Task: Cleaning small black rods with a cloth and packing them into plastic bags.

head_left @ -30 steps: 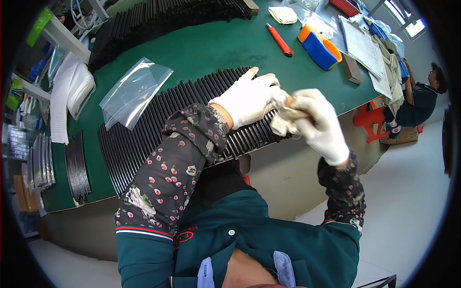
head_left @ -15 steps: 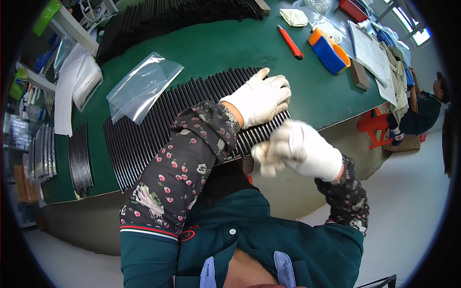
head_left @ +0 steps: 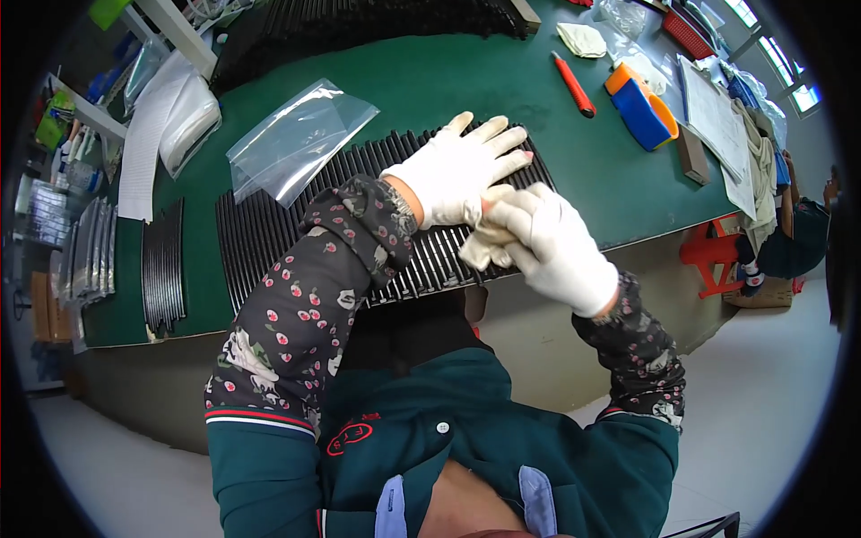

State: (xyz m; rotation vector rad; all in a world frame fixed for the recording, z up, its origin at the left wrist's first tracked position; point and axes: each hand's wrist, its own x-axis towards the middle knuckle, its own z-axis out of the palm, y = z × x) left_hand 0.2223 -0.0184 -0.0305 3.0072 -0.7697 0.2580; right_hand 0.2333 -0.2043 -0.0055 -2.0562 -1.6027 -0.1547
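A row of slim black rods (head_left: 269,242) lies side by side on the green table. My left hand (head_left: 456,172), in a white glove, rests flat on the right part of the row with its fingers spread. Close beside its thumb, my right hand (head_left: 558,247), gloved in white too, is closed around a crumpled cream cloth (head_left: 484,250). The cloth hangs over the near ends of the rods; whether it touches them I cannot tell. The left hand covers some of the rods under it.
Clear plastic bags (head_left: 300,143) overlap the row's far left part. A smaller bundle of black rods (head_left: 162,269) sits further left. A red-handled tool (head_left: 574,85), a blue and orange tape holder (head_left: 642,109) and a folded white cloth (head_left: 581,40) lie far right. A person (head_left: 794,238) is beyond the right edge.
My left hand has flattened and spread its fingers on the rods. My right hand has brought the cloth in closer to the left hand. The whole view has shifted slightly.
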